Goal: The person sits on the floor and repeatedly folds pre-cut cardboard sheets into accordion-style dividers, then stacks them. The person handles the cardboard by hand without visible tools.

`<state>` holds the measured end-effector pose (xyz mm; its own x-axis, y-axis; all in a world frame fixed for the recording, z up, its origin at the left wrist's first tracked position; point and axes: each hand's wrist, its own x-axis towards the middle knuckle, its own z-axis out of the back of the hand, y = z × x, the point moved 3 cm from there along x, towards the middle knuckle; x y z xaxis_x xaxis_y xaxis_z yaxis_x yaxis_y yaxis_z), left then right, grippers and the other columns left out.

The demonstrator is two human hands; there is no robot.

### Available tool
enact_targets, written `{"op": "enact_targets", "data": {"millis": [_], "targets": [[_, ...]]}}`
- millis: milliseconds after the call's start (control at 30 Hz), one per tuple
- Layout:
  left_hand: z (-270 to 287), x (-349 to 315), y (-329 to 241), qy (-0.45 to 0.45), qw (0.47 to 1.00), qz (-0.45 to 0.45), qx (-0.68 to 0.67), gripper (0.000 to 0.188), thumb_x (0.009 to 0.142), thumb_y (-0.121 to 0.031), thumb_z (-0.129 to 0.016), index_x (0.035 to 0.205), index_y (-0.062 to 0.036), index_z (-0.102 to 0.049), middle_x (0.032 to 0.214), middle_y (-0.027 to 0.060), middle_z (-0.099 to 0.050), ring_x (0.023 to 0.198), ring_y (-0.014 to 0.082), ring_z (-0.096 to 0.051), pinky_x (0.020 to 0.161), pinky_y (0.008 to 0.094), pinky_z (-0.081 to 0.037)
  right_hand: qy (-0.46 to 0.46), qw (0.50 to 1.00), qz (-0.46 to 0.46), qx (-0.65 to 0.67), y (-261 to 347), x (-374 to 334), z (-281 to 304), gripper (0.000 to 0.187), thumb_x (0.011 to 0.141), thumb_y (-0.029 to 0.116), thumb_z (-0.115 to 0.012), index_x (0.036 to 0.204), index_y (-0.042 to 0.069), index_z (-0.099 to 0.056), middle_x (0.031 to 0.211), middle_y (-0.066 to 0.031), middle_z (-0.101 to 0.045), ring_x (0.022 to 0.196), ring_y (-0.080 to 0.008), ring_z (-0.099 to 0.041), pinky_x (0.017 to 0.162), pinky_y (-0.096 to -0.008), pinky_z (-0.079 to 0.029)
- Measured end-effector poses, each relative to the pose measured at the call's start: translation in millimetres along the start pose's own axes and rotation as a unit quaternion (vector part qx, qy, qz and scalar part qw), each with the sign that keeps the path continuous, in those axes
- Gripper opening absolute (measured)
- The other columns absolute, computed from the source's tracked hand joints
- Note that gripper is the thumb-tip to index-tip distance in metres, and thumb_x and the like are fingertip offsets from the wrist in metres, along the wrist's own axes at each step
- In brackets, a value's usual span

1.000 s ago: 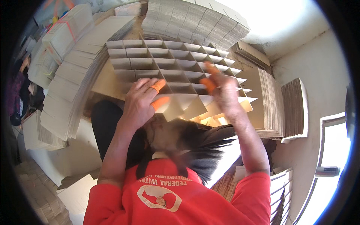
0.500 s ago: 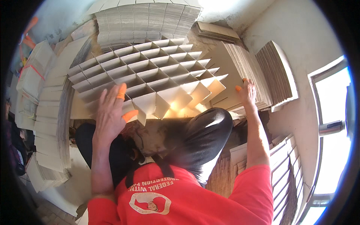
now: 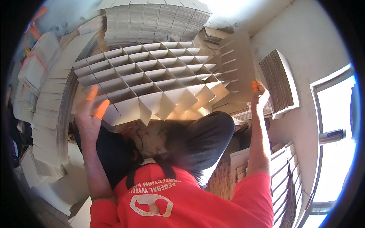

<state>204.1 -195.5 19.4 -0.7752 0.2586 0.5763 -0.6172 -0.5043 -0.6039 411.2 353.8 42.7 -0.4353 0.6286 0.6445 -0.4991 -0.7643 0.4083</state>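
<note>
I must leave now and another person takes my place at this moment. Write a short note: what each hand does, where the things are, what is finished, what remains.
Left hand: open, orange-tipped fingers spread, at the near left edge of the cardboard divider grid; whether it touches is unclear.
Right hand: gripping a slotted cardboard strip, held up beside the grid's right end.
Grid: assembled into many cells, standing in front of the strip stacks.
Done: most of the lattice.
Left: the held strip is not yet slotted in.

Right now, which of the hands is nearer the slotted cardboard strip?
The right hand: it grips the slotted cardboard strip at its lower edge. The left hand is far across, at the cardboard divider grid's left corner.
</note>
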Motion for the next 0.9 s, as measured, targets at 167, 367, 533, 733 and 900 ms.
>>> {"op": "enact_targets", "data": {"millis": [167, 367, 533, 733, 900], "targets": [[26.5, -7.9, 21.3, -0.008, 0.999, 0.031, 0.035, 0.051, 0.076, -0.014, -0.082, 0.123, 0.0000, -0.065, 0.113, 0.0163, -0.069, 0.099, 0.0269, -0.066, 0.088, 0.0358, -0.049, -0.127, 0.969, 0.179, 0.115, 143.3, 21.3, 61.7, 0.027, 0.090, 0.007, -0.071, 0.116, 0.001, -0.070, 0.092, -0.0045, -0.074, 0.078, -0.0060, -0.062, 0.070, -0.0230, -0.052], [28.7, -15.4, 33.4, 0.051, 0.997, 0.043, 0.026, 0.048, 0.074, -0.017, -0.083, 0.116, -0.0008, -0.068, 0.109, 0.0166, -0.070, 0.102, 0.0280, -0.067, 0.090, 0.0353, -0.050, 0.031, 0.915, 0.251, 0.315, 285.0, -2.5, 68.1, 0.046, 0.084, -0.001, -0.074, 0.129, 0.003, -0.063, 0.094, -0.0022, -0.072, 0.081, -0.0031, -0.060, 0.073, -0.0185, -0.051], [21.5, -22.8, 30.7, 0.064, 0.997, 0.047, -0.021, 0.046, 0.070, -0.010, -0.084, 0.114, -0.0019, -0.070, 0.098, 0.0139, -0.071, 0.088, 0.0227, -0.068, 0.073, 0.0325, -0.053, 0.275, 0.858, 0.218, 0.374, 349.1, -32.0, 19.1, 0.049, 0.081, -0.007, -0.073, 0.128, -0.004, -0.060, 0.096, -0.0054, -0.071, 0.069, -0.0013, -0.055, 0.059, -0.0182, -0.048], [2.7, -28.9, 35.3, 0.042, 0.996, -0.010, -0.074, 0.019, 0.075, -0.002, -0.075, 0.093, -0.0019, -0.071, 0.080, 0.0134, -0.066, 0.074, 0.0307, -0.059, 0.066, 0.0394, -0.050, 0.365, 0.791, 0.200, 0.448, 389.3, -52.6, -9.0, 0.046, 0.081, -0.011, -0.068, 0.126, -0.008, -0.058, 0.112, -0.0133, -0.070, 0.086, -0.0073, -0.064, 0.069, -0.0204, -0.054], [3.5, -26.7, 33.3, 0.042, 0.997, 0.001, -0.066, 0.015, 0.074, -0.002, -0.074, 0.088, -0.0014, -0.069, 0.077, 0.0116, -0.066, 0.073, 0.0302, -0.058, 0.065, 0.0407, -0.049, 0.432, 0.788, 0.177, 0.401, 400.4, -58.9, -17.1, 0.057, 0.082, -0.012, -0.067, 0.136, -0.007, -0.051, 0.105, -0.0140, -0.071, 0.087, -0.0111, -0.066, 0.076, -0.0237, -0.055]]}}
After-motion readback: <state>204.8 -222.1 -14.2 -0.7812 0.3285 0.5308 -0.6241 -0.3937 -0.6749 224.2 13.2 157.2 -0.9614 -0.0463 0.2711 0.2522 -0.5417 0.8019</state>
